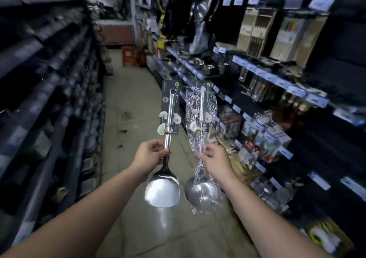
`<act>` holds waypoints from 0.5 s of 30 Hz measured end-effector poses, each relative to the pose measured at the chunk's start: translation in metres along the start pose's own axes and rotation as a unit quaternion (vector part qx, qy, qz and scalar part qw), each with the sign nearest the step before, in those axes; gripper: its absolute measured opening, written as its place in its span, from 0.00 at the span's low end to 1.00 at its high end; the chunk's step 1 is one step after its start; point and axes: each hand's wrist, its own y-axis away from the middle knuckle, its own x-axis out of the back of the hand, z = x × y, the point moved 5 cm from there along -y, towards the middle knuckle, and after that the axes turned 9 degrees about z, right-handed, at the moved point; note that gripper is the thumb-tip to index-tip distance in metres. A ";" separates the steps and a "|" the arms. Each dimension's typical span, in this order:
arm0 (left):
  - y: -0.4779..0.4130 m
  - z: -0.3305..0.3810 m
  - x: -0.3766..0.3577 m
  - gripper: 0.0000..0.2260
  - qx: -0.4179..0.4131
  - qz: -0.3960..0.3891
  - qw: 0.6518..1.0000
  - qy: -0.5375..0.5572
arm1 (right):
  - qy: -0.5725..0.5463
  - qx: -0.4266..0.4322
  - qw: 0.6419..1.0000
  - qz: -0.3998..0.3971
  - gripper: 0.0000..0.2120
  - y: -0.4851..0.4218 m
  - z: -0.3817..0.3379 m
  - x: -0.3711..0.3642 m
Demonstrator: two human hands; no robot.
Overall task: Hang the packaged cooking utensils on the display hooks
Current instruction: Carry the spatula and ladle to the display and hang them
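My left hand (150,154) grips the shaft of a steel spatula (162,190), held upright with its broad blade down and a dark card label (170,107) on the handle. My right hand (214,159) pinches the shaft of a steel ladle (204,194) wrapped in clear crinkled plastic, bowl down, with a dark card at its top (206,87). Both utensils stand side by side over the aisle floor. Packaged utensils hang on display hooks (255,91) on the shelving to the right.
I stand in a narrow shop aisle. Dark shelving (49,99) full of goods lines the left. The right shelving (277,79) carries blue price tags, pots, knife sets (255,29) and boxed goods. A red stool (128,56) stands at the aisle's far end.
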 end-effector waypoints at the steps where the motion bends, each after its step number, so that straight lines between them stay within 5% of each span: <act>1: -0.021 0.008 -0.002 0.07 -0.004 0.005 1.000 -0.002 | 0.003 0.006 1.000 -0.006 0.23 -0.024 -0.006 -0.005; 9: -0.215 0.060 -0.008 0.06 -0.043 0.009 0.999 0.018 | 0.013 0.033 0.999 -0.008 0.23 -0.214 -0.060 -0.069; 15: -0.389 0.125 -0.019 0.07 -0.081 -0.022 0.996 0.017 | 0.012 0.030 0.998 0.059 0.06 -0.367 -0.107 -0.107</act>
